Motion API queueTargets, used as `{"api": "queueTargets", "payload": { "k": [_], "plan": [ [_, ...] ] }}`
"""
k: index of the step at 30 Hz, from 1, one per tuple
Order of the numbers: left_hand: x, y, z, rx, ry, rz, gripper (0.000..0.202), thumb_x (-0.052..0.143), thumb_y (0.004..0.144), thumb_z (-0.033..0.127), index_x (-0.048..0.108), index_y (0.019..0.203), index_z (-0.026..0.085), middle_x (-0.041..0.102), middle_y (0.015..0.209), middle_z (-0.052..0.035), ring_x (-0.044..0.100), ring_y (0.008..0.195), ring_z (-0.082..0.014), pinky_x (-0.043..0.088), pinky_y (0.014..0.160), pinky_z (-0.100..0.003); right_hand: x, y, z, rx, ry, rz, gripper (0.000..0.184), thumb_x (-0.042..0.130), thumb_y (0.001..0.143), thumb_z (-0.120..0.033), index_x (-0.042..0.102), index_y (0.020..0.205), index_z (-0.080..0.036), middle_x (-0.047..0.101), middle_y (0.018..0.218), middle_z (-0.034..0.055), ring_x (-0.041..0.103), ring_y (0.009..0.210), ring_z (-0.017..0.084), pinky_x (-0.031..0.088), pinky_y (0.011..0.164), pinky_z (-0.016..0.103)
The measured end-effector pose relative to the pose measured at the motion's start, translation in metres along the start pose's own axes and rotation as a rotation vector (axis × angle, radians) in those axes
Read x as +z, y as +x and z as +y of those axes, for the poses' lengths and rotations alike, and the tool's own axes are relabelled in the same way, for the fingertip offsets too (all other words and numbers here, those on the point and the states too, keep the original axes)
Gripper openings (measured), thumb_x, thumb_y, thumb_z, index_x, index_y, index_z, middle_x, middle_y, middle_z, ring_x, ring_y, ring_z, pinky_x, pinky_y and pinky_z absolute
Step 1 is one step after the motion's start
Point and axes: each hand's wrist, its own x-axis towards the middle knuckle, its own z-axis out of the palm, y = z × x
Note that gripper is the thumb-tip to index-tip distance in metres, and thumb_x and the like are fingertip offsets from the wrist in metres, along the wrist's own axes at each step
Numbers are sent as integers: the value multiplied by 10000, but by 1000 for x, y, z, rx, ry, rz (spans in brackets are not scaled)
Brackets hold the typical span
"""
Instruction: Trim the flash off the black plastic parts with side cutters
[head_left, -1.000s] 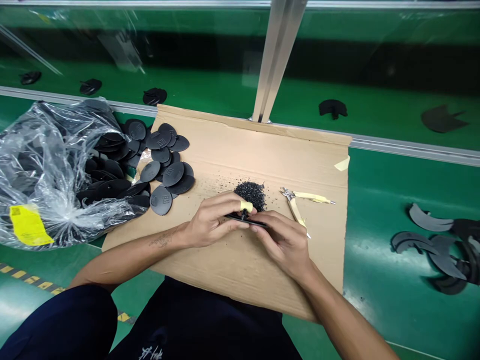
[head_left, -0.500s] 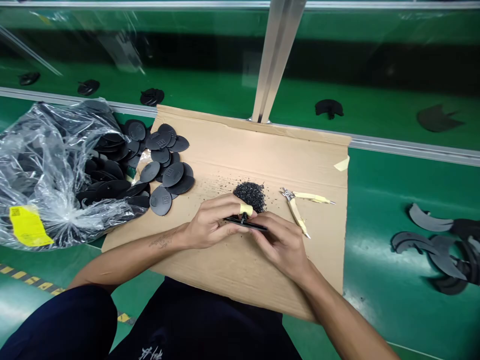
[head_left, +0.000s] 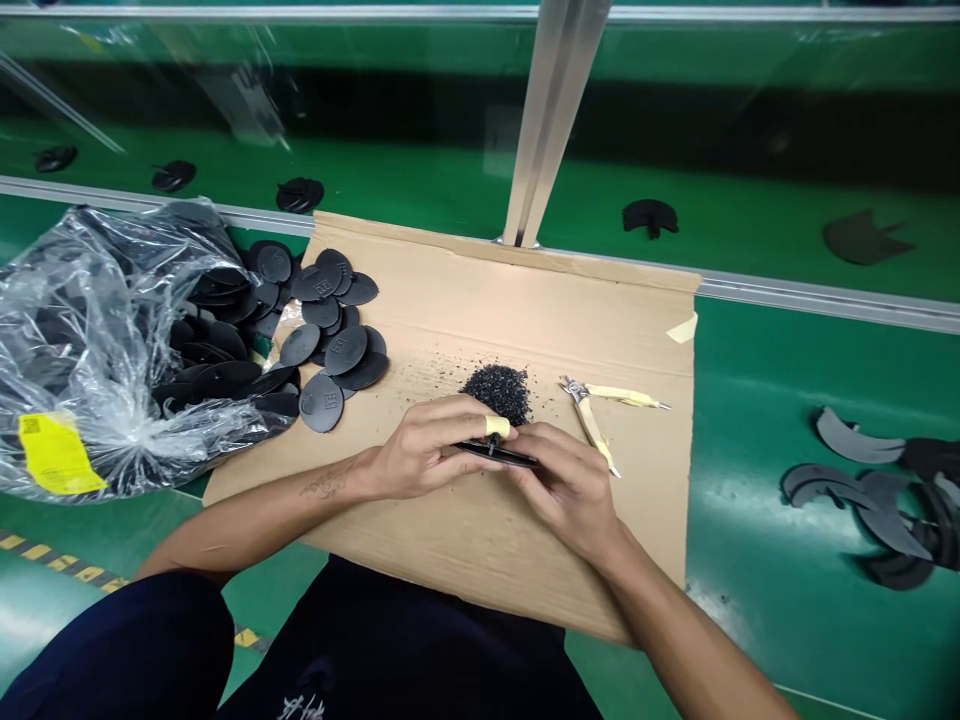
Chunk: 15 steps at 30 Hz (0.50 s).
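Note:
Between my two hands I hold a thin black plastic disc (head_left: 499,454), seen nearly edge-on, with a small stub on its upper face. My left hand (head_left: 427,450) pinches its left part; yellow tape wraps a fingertip resting by the stub. My right hand (head_left: 566,480) grips the disc's right edge between thumb and fingers. Just beyond the hands lies a heap of black plastic scraps (head_left: 499,390). To the right, side cutters (head_left: 581,400) with yellow-wrapped handles lie spread on the cardboard sheet (head_left: 450,550).
Several black oval discs (head_left: 346,350) overlap on the cardboard's left side. Beside them a clear plastic bag (head_left: 112,330) spills more discs. Curved black pieces (head_left: 877,500) lie on the green surface at right. A metal post (head_left: 551,120) rises behind the cardboard, with black parts on a moving-looking green strip.
The disc and my left fingers have shifted slightly to the right and tilted a little. On the green strip behind, the black parts have moved slightly left.

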Motion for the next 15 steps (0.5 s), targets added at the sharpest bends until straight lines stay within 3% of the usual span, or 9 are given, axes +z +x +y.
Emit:
{"api": "queueTargets", "payload": {
  "k": [15],
  "plan": [
    [0, -3, 1, -108, -91, 8, 284, 711, 906, 272, 698, 1143, 115, 693, 955, -105, 658, 867, -146, 568, 740, -253, -1, 1, -1, 0, -15, -18, 103, 651, 937, -171, 709, 1022, -175, 735, 915, 89, 712, 758, 173, 610, 653, 297]
  ]
}}
